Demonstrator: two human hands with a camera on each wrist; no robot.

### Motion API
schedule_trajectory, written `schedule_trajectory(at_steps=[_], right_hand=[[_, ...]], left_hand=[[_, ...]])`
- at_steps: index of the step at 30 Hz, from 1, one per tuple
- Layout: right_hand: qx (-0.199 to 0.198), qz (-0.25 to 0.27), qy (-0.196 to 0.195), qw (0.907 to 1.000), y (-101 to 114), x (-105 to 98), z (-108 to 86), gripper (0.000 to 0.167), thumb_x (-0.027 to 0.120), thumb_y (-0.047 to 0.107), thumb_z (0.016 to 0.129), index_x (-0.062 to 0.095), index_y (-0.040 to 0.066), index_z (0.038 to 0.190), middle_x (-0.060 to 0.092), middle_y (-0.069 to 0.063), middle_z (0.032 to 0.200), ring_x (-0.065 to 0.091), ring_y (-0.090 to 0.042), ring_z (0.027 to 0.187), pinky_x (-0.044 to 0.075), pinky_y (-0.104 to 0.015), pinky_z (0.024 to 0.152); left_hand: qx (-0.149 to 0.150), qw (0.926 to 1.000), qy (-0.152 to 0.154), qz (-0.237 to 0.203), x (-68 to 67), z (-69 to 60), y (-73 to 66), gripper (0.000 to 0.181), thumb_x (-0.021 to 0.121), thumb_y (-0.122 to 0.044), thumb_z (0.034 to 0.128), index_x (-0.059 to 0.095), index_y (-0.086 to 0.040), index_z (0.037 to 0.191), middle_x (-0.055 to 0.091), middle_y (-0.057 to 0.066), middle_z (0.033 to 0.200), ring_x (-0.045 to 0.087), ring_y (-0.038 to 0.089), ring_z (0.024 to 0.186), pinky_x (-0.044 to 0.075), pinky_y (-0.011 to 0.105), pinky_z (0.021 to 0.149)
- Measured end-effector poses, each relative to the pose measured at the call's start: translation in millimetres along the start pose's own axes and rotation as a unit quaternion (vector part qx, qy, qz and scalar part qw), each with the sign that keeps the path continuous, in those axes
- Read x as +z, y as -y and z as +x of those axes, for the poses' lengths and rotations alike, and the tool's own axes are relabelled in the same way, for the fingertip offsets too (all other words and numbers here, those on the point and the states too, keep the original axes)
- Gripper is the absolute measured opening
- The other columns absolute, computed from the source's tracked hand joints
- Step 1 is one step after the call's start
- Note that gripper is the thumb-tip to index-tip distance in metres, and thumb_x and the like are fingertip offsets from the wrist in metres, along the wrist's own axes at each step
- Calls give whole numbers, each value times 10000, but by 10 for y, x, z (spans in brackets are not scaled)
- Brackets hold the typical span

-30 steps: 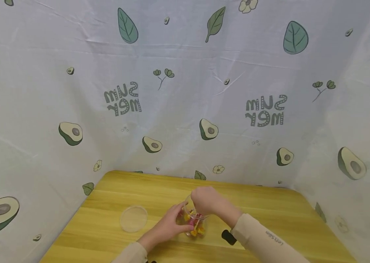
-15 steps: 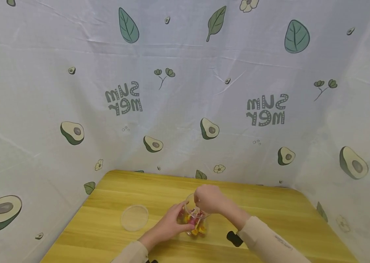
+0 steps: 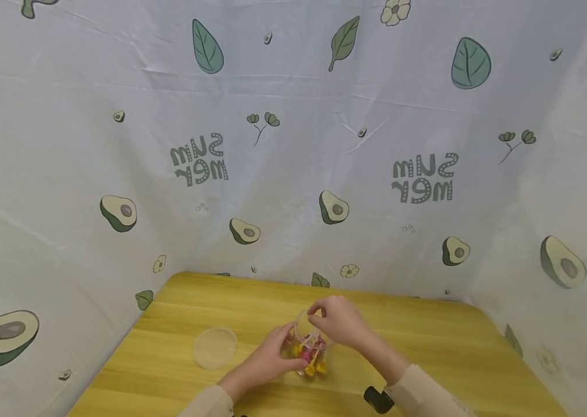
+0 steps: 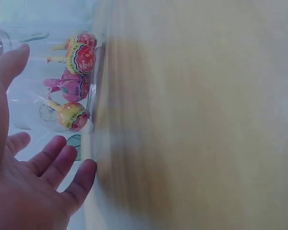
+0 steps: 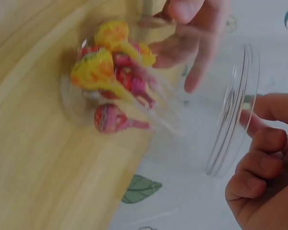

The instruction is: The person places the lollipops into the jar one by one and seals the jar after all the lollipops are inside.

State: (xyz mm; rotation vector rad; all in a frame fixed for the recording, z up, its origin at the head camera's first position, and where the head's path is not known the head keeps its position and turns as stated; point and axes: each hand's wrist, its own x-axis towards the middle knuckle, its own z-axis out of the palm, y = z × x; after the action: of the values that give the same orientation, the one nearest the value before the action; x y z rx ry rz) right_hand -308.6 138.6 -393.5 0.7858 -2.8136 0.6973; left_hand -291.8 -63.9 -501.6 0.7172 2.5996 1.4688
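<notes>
A clear round jar (image 3: 301, 322) stands on the table, with several wrapped lollipops (image 3: 310, 352) inside. The lollipops are yellow and pink, and their heads rest near the bottom, plain in the left wrist view around the pink lollipop (image 4: 75, 85). My left hand (image 3: 266, 360) grips the jar from the left, thumb on the near side and fingers behind. Over the opening is my right hand (image 3: 342, 324), its fingers curled at the rim (image 5: 249, 62). No candy shows in the right hand; its fingertips are partly seen through the rim. The yellow lollipop (image 5: 92, 72) looks blurred.
A clear round lid (image 3: 215, 347) lies flat on the wooden table (image 3: 168, 324), left of the jar. Behind and at both sides hangs a pale curtain (image 3: 293, 174) printed with avocados and leaves. A black device (image 3: 378, 399) sits at the right wrist.
My right hand, earlier reaching into the jar, has drawn back and up so its fingers are at the rim. The left hand keeps its grip and the lid lies still.
</notes>
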Motion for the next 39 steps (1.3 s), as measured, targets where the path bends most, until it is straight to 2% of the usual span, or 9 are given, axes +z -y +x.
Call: schedule_trajectory(at_steps=[3, 6, 10, 16, 20, 24, 27, 32, 39], right_hand=[[101, 463, -268, 9985, 49, 64, -37, 152, 678, 169, 946, 766, 82, 1035, 428, 81, 508, 311, -49, 420, 271, -210, 414], [118, 795, -456, 9957, 137, 122, -58, 159, 664, 157, 954, 750, 99, 1075, 448, 84, 515, 328, -42, 410, 299, -210, 408], [-61, 1083, -536, 9926, 289, 211, -82, 209, 658, 125, 952, 713, 96, 1151, 520, 82, 628, 403, -33, 487, 378, -214, 470], [-450, 588, -557, 9957, 507, 385, -113, 296, 672, 170, 929, 663, 144, 1224, 637, 27, 952, 616, -133, 827, 498, -225, 669], [-822, 213, -588, 9947, 622, 500, -143, 314, 666, 205, 939, 644, 141, 1246, 642, -21, 1153, 619, -209, 1063, 552, -304, 823], [-1240, -195, -847, 9885, 737, 566, -155, 318, 668, 208, 935, 646, 125, 1241, 633, -15, 1219, 589, -209, 1160, 547, -372, 923], [-1415, -332, -833, 9859, 817, 619, -157, 328, 677, 201, 927, 640, 125, 1244, 636, -16, 1232, 598, -210, 1164, 543, -380, 937], [-1549, -570, -380, 9855, 936, 804, -154, 441, 690, 219, 923, 587, 101, 1335, 599, -84, 1337, 573, -247, 1245, 536, -379, 969], [-597, -228, 699, 9955, 1000, 1088, -58, 731, 720, 369, 904, 404, 135, 1520, 421, -165, 1544, 435, -348, 1405, 500, -484, 1018]], left_hand=[[-105, 9997, -76, 188, -28, -64, -31, 837, 737, -485, 892, 337, -186, 1564, 507, 24, 1292, 491, 247, 1222, 466, 512, 962], [-209, 9988, -227, 380, -90, -145, -99, 864, 731, -515, 884, 327, -168, 1565, 478, 64, 1374, 478, 293, 1285, 463, 560, 981], [-136, 9979, -333, 547, -209, -253, -151, 824, 707, -486, 911, 336, -133, 1557, 458, 104, 1419, 473, 332, 1308, 453, 587, 991], [145, 9951, -481, 846, -380, -446, -113, 697, 692, -420, 935, 419, -136, 1510, 455, 98, 1473, 467, 355, 1344, 429, 610, 1023], [125, 9937, -612, 929, -490, -581, -99, 648, 684, -416, 942, 465, -130, 1481, 447, 91, 1509, 429, 381, 1383, 409, 634, 1038], [73, 9920, -701, 1049, -610, -663, -71, 651, 670, -449, 946, 478, -117, 1472, 464, 77, 1495, 430, 373, 1386, 414, 619, 1042], [62, 9905, -787, 1123, -683, -714, -33, 646, 661, -487, 945, 489, -149, 1468, 480, 67, 1478, 444, 363, 1376, 420, 610, 1040], [-40, 9885, -985, 1148, -766, -797, 56, 586, 703, -387, 939, 509, -180, 1451, 491, 61, 1464, 437, 357, 1375, 411, 611, 1049], [-489, 9805, -1237, 1444, -862, -878, 160, 706, 772, -316, 883, 479, -84, 1482, 432, 183, 1526, 352, 445, 1421, 351, 666, 1075]])
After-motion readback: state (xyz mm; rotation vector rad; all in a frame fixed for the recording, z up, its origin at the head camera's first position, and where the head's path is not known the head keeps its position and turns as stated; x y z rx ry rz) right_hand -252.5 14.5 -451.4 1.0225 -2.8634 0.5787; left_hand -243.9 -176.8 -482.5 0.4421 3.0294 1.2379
